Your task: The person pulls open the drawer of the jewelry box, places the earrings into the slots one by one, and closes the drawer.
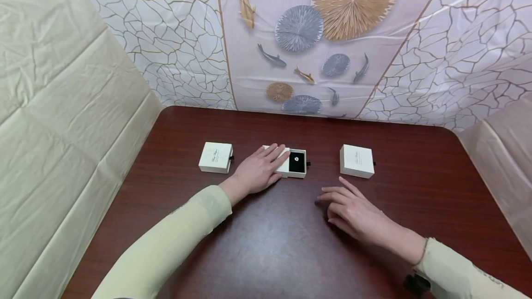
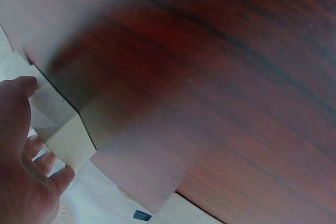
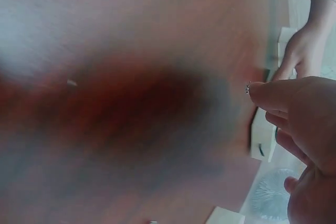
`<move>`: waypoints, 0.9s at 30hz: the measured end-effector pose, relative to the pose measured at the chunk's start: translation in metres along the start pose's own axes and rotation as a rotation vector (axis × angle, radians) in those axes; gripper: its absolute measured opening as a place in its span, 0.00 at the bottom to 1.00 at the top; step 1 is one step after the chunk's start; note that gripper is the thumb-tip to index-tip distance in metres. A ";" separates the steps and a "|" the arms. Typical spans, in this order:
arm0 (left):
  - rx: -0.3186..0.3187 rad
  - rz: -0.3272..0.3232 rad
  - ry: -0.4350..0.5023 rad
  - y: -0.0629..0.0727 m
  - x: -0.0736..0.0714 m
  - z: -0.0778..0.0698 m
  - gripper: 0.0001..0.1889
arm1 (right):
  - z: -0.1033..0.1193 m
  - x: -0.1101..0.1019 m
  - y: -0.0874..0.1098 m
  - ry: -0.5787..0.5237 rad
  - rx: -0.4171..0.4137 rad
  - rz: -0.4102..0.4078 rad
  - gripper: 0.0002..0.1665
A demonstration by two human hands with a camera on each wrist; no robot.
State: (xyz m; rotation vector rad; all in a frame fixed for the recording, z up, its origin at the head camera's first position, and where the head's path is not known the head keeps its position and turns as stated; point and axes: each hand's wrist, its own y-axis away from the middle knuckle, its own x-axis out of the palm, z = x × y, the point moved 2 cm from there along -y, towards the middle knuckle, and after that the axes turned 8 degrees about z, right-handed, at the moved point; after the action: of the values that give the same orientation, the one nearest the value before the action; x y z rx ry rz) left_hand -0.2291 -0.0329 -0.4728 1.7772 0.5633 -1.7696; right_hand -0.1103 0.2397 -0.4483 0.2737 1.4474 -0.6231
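My left hand [image 1: 258,170] lies over the white sleeve of the middle jewelry box [image 1: 283,166], holding it between thumb and fingers. That box's drawer [image 1: 305,164] sticks out to the right, showing a black insert with a small silvery flower-shaped stud [image 1: 297,158]. In the left wrist view, the thumb [image 2: 26,84] rests at the sleeve's near side. My right hand [image 1: 351,211] is above the table, right of the drawer. Its thumb and fingertip pinch a tiny sparkling silvery earring [image 3: 248,88], seen in the right wrist view and mostly hidden by the fingers.
A closed white jewelry box [image 1: 216,157] with a black ribbon tab sits to the left. Another closed one [image 1: 357,161] is to the right, beyond my right hand. They stand on a dark red wooden table [image 1: 266,253], with patterned cloth [image 1: 187,36] hanging behind.
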 end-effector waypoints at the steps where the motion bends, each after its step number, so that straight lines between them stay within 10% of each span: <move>1: 0.000 0.001 -0.001 0.000 0.000 0.000 0.36 | -0.001 -0.002 -0.003 0.002 -0.001 -0.004 0.20; 15: -0.021 0.029 -0.011 0.000 0.001 -0.001 0.36 | -0.019 -0.026 -0.046 0.011 0.025 -0.004 0.15; 27: -0.025 0.023 -0.008 -0.001 0.000 -0.001 0.36 | -0.047 -0.025 -0.082 -0.204 0.153 0.018 0.14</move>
State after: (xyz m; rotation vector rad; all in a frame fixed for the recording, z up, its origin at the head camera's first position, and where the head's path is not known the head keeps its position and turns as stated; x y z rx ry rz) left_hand -0.2291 -0.0319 -0.4725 1.7518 0.5570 -1.7464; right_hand -0.1942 0.2036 -0.4145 0.3320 1.2025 -0.7273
